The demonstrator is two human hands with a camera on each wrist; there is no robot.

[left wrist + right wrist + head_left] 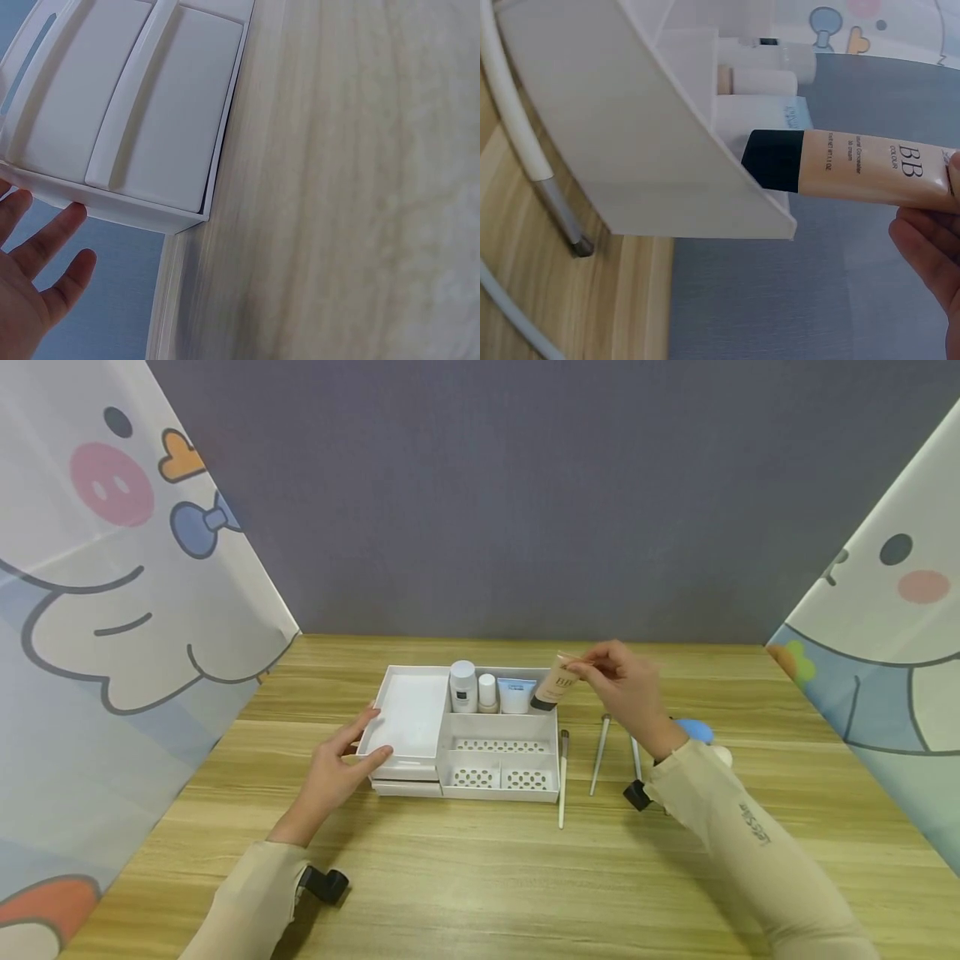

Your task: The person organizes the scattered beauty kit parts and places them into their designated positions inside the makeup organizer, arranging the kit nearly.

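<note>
My right hand [626, 685] pinches the crimped end of a beige BB cream tube [557, 683], its black cap tilted down into the back right compartment of a white desktop organizer [501, 725]. In the right wrist view the cap overlaps the organizer's side wall [630, 127]. My left hand [337, 777] rests against the organizer's left side, thumb at the front top edge and fingers extended along the wall. In the left wrist view its fingers [52, 240] touch the wall beside two drawer fronts [176, 112]. A white-capped bottle [463, 687], a smaller bottle [487, 693] and a blue-and-white tube [517, 696] stand in the back row.
Right of the organizer lie a makeup brush [562, 781], another brush [600, 756] and a third thin handle [636, 758]. A blue sponge-like piece [696, 730] and a cream-coloured one [722, 755] sit partly behind the right forearm. A grey panel [525, 502] stands behind the wooden table [480, 877].
</note>
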